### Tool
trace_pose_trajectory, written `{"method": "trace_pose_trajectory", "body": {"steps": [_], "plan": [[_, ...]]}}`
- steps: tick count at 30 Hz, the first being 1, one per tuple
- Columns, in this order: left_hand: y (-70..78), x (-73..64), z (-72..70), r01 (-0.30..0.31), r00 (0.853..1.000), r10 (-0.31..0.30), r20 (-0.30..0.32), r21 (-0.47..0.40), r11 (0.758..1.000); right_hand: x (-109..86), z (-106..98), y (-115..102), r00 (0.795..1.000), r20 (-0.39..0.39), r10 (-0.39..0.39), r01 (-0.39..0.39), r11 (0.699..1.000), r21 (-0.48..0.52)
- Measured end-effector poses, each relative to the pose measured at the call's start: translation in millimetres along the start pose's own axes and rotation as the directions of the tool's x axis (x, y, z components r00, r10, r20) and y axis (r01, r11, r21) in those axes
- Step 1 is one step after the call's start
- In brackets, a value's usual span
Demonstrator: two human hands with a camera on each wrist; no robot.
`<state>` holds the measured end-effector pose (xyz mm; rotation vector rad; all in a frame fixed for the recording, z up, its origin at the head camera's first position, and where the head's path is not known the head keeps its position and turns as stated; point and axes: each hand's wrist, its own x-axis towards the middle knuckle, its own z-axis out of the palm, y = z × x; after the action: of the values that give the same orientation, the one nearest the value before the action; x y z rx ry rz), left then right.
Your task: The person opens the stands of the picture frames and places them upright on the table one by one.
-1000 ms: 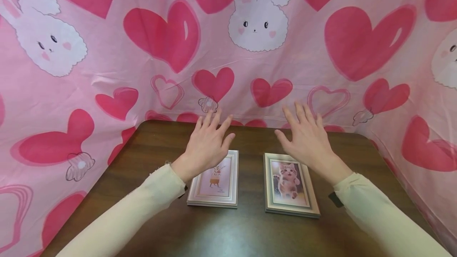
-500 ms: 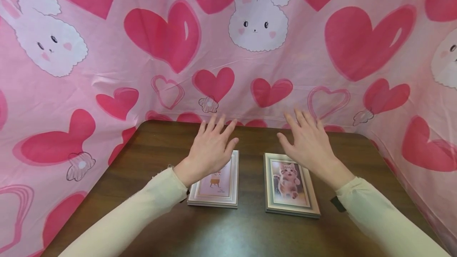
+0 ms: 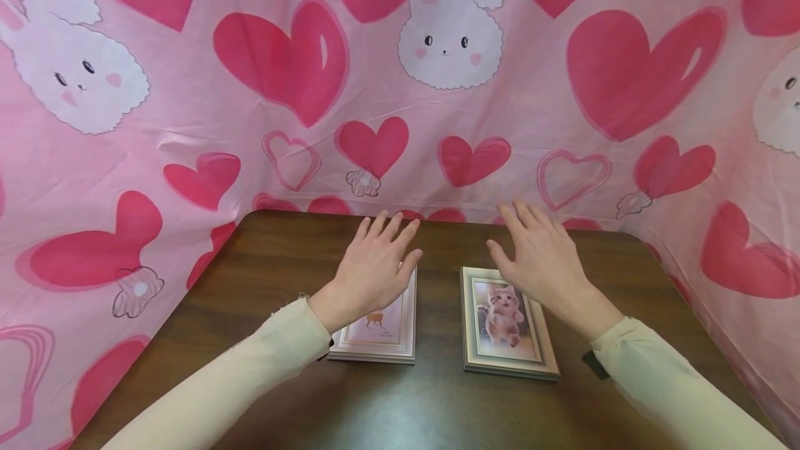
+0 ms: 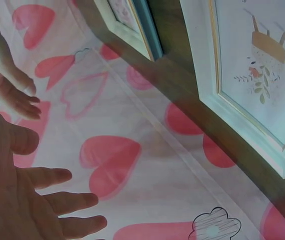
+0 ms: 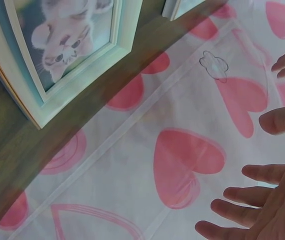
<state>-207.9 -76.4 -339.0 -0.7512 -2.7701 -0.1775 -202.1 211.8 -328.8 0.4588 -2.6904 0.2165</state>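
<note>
Two picture frames lie face up on the brown table. The left picture frame point(image 3: 405, 339) has a pale border and a print of a plant in a legged pot; my left hand point(image 3: 371, 271) hovers above it and hides its upper part. On the right, a picture frame with a kitten photo point(image 3: 503, 321) lies with its upper right corner behind my right hand point(image 3: 545, 262), which hovers over it. Both hands hold nothing, and their fingers are spread and extended. In the left wrist view the plant-print frame point(image 4: 270, 75) stands apart from the fingers; the kitten frame point(image 5: 77, 97) does likewise in the right wrist view.
The wooden table point(image 3: 437, 408) has rounded far corners. Pink cloth point(image 3: 525, 103) printed with hearts and rabbits surrounds it at the back and both sides. A strip of bare table runs between the two frames.
My left hand has come slightly nearer and to the right, covering more of the plant print. My right hand has drawn back a little. Both picture frames have stayed in place.
</note>
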Motion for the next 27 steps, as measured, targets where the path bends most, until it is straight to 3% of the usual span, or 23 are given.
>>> {"method": "trace_pose_trajectory", "body": {"steps": [10,27], "plan": [[3.6,-3.5,2.3,-0.006,1.0,0.006,0.018,-0.001,1.0,-11.6,6.5,1.1,0.999,-0.034,-0.006,0.007,1.0,0.012],[15.1,-6.9,11.9,-0.056,0.997,0.058,0.042,-0.046,0.997,-25.5,7.7,4.0,0.999,0.043,0.033,-0.033,0.999,0.011]]}}
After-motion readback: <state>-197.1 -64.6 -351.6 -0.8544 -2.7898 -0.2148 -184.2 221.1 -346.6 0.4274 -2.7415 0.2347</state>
